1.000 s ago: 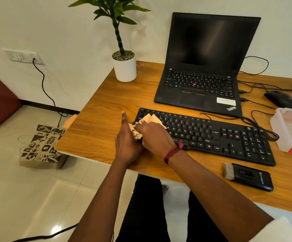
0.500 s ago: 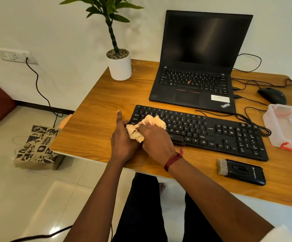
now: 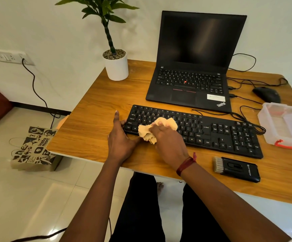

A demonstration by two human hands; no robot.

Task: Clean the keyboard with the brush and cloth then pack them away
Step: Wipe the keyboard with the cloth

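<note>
While we sit at the wooden desk [image 3: 92,123], our right hand [image 3: 169,142] presses a crumpled beige cloth [image 3: 156,129], fingers closed over it, onto the left half of the black full-size keyboard [image 3: 211,131]. Our left hand [image 3: 120,137] lies open, bracing the keyboard's left end. The black-handled brush [image 3: 236,169] rests nearer right; farther right, a clear plastic box [image 3: 284,124]; behind, the open black laptop [image 3: 194,67].

Black corded keyboard [image 3: 211,131] mid-frame on the wooden surface [image 3: 96,119]; black laptop [image 3: 194,81] above it, black-handled brush [image 3: 236,169] below right.
</note>
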